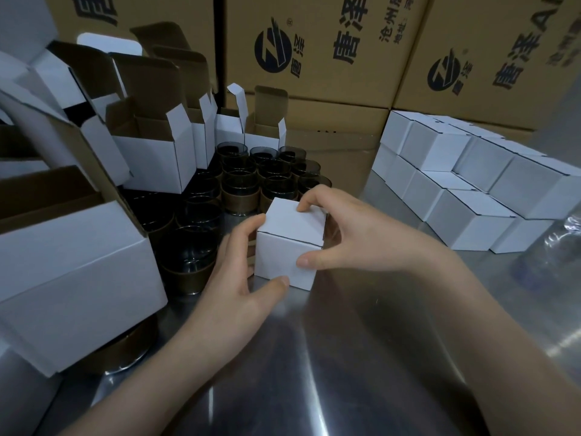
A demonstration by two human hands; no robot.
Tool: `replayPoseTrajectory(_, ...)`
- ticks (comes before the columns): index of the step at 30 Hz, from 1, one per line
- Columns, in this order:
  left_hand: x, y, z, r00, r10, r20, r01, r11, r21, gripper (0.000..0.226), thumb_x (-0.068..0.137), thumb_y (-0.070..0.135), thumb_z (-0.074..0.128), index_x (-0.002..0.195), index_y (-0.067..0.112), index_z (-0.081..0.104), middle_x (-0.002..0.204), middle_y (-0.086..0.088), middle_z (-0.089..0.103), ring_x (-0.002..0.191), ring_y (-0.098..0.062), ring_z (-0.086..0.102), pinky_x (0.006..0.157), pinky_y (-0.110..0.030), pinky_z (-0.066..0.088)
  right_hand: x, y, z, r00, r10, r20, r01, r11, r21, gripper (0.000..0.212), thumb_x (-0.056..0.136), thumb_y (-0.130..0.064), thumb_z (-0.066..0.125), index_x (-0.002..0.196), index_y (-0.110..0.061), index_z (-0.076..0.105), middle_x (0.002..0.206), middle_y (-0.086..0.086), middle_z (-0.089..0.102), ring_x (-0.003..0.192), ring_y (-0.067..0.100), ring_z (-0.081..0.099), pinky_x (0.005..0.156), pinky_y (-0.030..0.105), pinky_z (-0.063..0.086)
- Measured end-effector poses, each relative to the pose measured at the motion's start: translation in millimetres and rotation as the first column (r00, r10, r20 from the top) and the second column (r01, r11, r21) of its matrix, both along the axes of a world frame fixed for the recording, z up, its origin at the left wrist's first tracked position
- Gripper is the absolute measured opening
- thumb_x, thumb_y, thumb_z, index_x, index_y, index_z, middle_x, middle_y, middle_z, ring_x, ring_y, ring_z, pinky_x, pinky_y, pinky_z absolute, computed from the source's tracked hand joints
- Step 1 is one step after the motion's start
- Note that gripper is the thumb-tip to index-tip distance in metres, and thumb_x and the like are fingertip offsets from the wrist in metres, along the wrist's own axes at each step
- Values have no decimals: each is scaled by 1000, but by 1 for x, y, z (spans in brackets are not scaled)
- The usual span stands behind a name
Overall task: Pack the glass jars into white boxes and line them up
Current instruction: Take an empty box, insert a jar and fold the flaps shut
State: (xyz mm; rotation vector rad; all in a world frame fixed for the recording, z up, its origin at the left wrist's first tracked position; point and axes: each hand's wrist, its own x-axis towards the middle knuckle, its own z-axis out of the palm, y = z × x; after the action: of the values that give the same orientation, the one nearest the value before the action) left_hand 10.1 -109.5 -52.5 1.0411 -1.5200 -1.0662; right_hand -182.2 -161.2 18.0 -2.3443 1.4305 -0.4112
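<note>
Head view, looking down on a steel worktop (345, 357). At the centre, gripping a closed white box (289, 247) from both sides. Standing on the worktop, turned corner-on to the camera, top flap tucked shut.

With the left hand (239, 272), curled round the box's left wall, fingers behind that side, thumb lying at the bottom front edge. With the right hand (352, 234), pinching the same box: forefinger pressed on the top near the far edge, thumb on the front right face, remaining fingers tucked behind the right side.

Just behind the box and to its left, packed in tight rows, dark smoked glass jars (242, 187), upright and open-mouthed, a brown band round the lower half of each.

Further left, open white boxes (151, 152) with brown insides and raised flaps. Nearest the camera, 1 more open box (72, 262), resting on a jar.

To the right, well apart from the held box, stacked white boxes (465, 196), all closed, in 2 tiers, lined up in rows running toward the back.

Along the back, tall brown cartons (314, 58) printed with black characters and a round logo.

At the far right edge, possibly crumpled clear plastic (562, 240), too blurred to say more.
</note>
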Motion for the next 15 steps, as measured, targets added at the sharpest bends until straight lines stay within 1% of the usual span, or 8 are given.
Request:
replayPoseTrajectory(2,-1,0,1,1000,14,-15,-14,1000,-21,68,73,20,61,136,34,40,134,7,50,115,3,55,94,-17,48,-2,0,2,1000,0,-10,0,999,-46,56,72,-47,79,116,-36,45,112,-8,50,94,9,50,77,27,46)
replayPoseTrajectory(3,-2,0,0,999,16,-29,-17,999,-32,62,77,16,63,133,33,43,129,9,54,111,4,57,90,-14,48,-3,0,4,1000,-6,-2,6,998,-62,54,71,-46,79,115,-37,48,112,-7,52,95,10,51,78,28,47)
replayPoseTrajectory(6,-1,-1,-1,999,31,-22,-32,998,-46,52,88,-1,62,122,36,50,110,19,63,99,-1,63,85,-14,49,-9,0,11,997,-46,58,52,993,-107,49,69,-41,81,111,-35,56,108,-8,56,89,10,53,76,27,46)
replayPoseTrajectory(9,-2,-1,-1,999,51,-7,-51,998,-47,36,83,8,60,108,35,60,101,11,66,88,-12,65,77,-15,50,-19,-3,17,966,-124,228,162,975,-155,44,69,-33,83,107,-32,60,95,-11,54,75,6,52,69,20,44)
replayPoseTrajectory(11,-3,0,0,999,54,9,-53,998,-38,27,78,16,56,98,31,65,92,4,69,81,-22,65,72,-21,51,-29,-6,21,906,-179,383,266,946,-187,40,72,-30,84,105,-31,62,88,-14,53,65,-3,48,60,10,39)
replayPoseTrajectory(12,-3,1,0,999,42,32,-41,998,-42,22,80,17,56,94,30,66,87,3,70,79,-24,65,71,-26,52,-34,-8,22,867,-209,452,326,925,-197,39,71,-32,83,104,-31,62,89,-15,54,65,-4,47,59,9,39)
replayPoseTrajectory(13,-3,3,0,998,21,63,-18,999,-49,18,85,14,59,91,29,68,83,3,70,75,-24,65,72,-30,52,-40,-10,24,825,-240,511,389,898,-207,38,70,-37,81,103,-32,63,93,-17,56,67,-2,48,61,12,41)
replayPoseTrajectory(15,-2,5,0,988,-1,156,15,996,-84,28,90,1,59,87,26,69,76,5,70,67,-19,64,69,-28,52,-53,-15,27,734,-309,604,528,820,-222,37,68,-46,76,102,-35,63,101,-17,58,79,7,54,70,27,50)
